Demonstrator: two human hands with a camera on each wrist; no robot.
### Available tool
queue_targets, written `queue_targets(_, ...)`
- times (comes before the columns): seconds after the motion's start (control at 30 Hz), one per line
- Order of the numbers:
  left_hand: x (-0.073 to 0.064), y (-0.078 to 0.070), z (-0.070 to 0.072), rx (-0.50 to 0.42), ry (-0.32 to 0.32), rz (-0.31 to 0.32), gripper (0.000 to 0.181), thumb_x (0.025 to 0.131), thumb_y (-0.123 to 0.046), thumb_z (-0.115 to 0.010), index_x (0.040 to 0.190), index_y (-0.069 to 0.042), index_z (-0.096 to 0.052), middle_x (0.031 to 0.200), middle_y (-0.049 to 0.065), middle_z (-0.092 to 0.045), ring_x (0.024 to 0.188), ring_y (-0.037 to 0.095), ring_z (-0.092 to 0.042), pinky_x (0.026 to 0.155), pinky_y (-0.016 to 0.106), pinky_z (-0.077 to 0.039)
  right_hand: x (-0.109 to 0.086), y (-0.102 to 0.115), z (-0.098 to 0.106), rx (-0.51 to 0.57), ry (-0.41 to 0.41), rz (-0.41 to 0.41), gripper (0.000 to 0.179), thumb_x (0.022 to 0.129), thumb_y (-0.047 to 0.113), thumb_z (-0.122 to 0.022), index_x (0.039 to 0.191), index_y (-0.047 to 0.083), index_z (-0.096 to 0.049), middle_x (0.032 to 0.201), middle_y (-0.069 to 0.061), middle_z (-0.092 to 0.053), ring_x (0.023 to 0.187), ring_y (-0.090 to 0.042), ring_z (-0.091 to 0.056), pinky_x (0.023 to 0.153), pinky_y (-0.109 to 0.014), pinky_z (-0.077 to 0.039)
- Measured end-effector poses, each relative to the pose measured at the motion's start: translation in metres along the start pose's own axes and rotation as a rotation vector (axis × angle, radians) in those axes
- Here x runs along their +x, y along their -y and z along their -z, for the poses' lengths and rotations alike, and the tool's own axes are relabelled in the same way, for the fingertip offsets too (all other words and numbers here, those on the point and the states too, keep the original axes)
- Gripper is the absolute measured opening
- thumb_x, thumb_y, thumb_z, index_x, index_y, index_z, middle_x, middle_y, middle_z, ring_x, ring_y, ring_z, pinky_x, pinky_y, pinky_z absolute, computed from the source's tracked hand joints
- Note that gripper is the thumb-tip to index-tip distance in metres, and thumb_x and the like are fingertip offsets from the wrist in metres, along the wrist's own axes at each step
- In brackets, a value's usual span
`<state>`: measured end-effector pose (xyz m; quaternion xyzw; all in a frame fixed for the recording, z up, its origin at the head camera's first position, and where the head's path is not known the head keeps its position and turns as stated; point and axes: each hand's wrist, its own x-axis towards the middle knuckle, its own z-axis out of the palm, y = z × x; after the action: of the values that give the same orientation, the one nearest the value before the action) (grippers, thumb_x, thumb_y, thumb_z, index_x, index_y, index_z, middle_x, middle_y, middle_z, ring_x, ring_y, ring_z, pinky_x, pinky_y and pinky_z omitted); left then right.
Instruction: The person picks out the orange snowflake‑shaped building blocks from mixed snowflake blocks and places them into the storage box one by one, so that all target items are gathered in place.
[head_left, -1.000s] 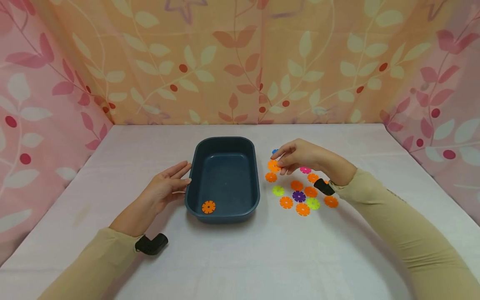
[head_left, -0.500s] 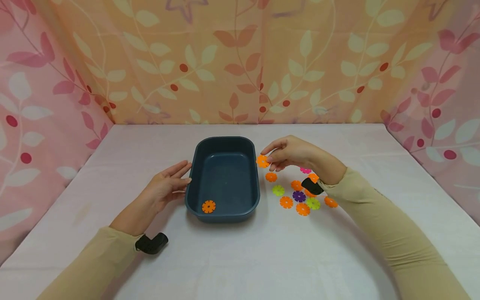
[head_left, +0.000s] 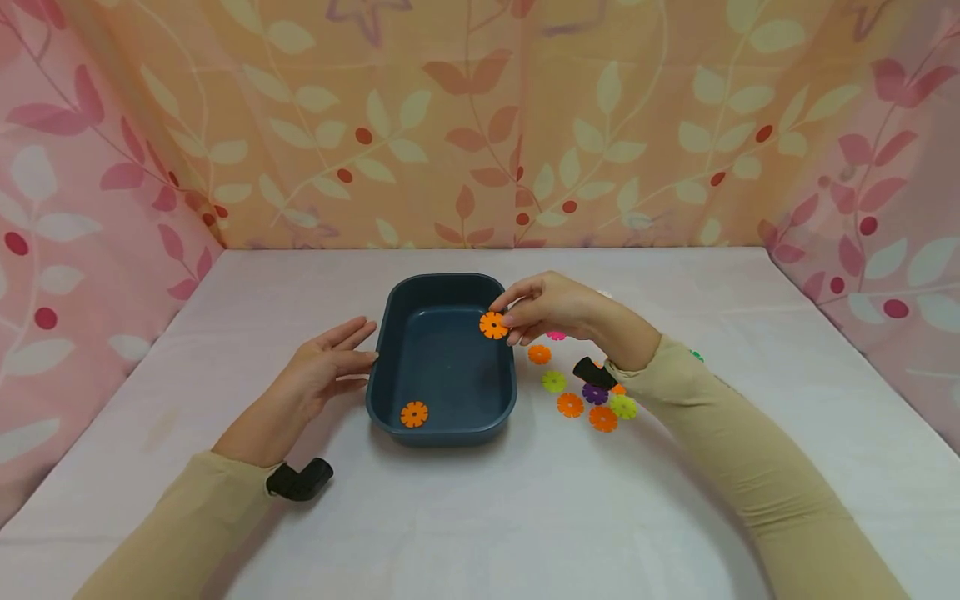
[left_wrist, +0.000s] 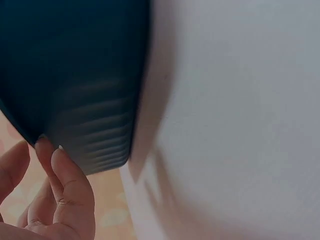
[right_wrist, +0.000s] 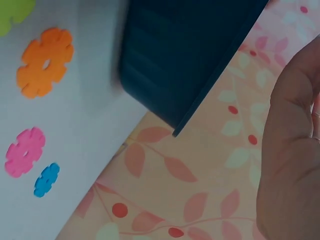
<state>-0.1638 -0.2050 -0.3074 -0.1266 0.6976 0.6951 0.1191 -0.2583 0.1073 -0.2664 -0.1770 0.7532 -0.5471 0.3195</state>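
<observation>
While the right hand (head_left: pixel 551 308) pinches an orange disc (head_left: pixel 492 326) above the right side of a dark bin (head_left: pixel 450 358), the left hand (head_left: pixel 318 362) rests loosely extended fingers at the bin's left rim. The disc looks light, thin and fairly stiff — probably smooth plastic, fiddly to lift when flat — and its notched edge seems the best place to hold. There is one bin, with a second disc (head_left: pixel 414 414), also orange, lying inside. On the table (head_left: pixel 465 525), to the right, show two yellow discs (head_left: pixel 553 381), one purple (head_left: pixel 596 392), one pink (head_left: pixel 556 335), one green (head_left: pixel 697 356), one blue (right_wrist: pixel 46 180) and at least four orange (head_left: pixel 570 405); the right arm (head_left: pixel 750 442) may hide more.
</observation>
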Motion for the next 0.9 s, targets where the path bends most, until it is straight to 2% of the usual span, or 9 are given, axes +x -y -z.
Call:
queue_targets(0.3,0.011,-0.006,0.0,0.022,-0.008,-0.003,0.071,0.094,-0.007,-0.061,0.155,-0.017,-0.026,0.155,0.001,-0.031,0.079,0.004,-0.066,0.072,0.022,-0.049,0.011,0.001,-0.014,0.019,0.026,0.008,0.034,0.093,0.003,-0.063,0.125,-0.006,-0.057,0.079,-0.014,-0.07,0.069,-0.019,-0.068,0.07,-0.032,-0.056)
queue_targets(0.6,0.023,-0.007,-0.004,0.014,-0.018,-0.014,0.072,0.094,-0.006,-0.062,0.155,-0.017,-0.025,0.155,0.0,-0.031,0.077,0.003,-0.063,0.069,0.021,-0.044,0.02,0.001,-0.028,0.056,0.072,0.037,0.034,0.093,0.0,-0.061,0.126,-0.007,-0.056,0.076,-0.009,-0.07,0.069,-0.018,-0.069,0.068,-0.029,-0.055)
queue_targets(0.9,0.027,-0.009,-0.007,0.003,-0.025,-0.01,0.072,0.094,-0.002,-0.06,0.155,-0.017,-0.027,0.155,-0.001,-0.032,0.073,0.004,-0.06,0.066,0.021,-0.043,0.033,0.0,-0.039,0.07,0.113,0.051,0.035,0.093,0.0,-0.061,0.127,-0.006,-0.056,0.077,-0.011,-0.071,0.07,-0.019,-0.069,0.07,-0.031,-0.055)
